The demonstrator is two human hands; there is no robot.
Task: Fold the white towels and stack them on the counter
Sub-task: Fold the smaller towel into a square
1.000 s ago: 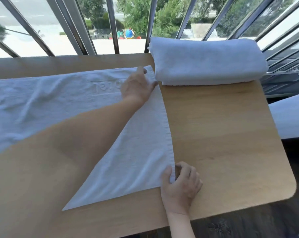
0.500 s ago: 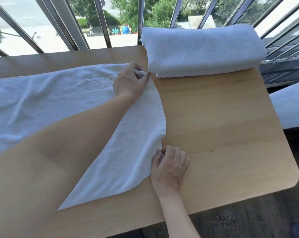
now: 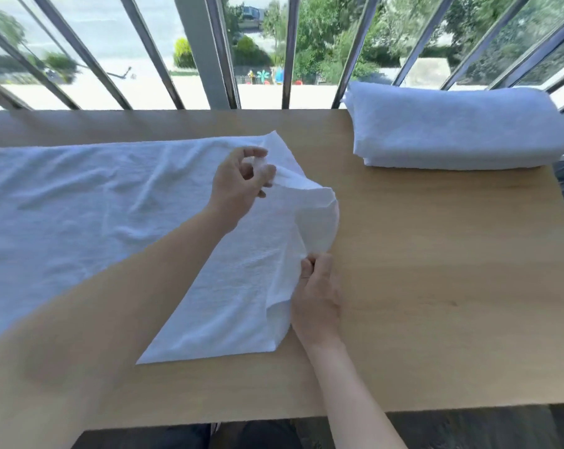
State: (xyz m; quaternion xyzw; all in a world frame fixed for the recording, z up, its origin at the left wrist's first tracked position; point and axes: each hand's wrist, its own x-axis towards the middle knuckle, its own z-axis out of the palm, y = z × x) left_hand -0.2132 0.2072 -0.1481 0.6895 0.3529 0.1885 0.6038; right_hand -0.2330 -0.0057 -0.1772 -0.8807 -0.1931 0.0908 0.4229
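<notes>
Fingers point(image 3: 255, 152) of left hand point(image 3: 242, 186) and right hand point(image 3: 316, 296) pinch the right end of the white towel point(image 3: 80, 205) spread on the counter point(image 3: 436, 286), held raised presumably to fold it leftward, well apart from the folded stack point(image 3: 452, 131).

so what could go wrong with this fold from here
The left hand pinches only the far corner of the spread white terry towel and the right hand grips its near edge. The cloth balloons between them, so the fold may land crooked. The towel's flat half is creased, and those wrinkles could get folded in.
</notes>
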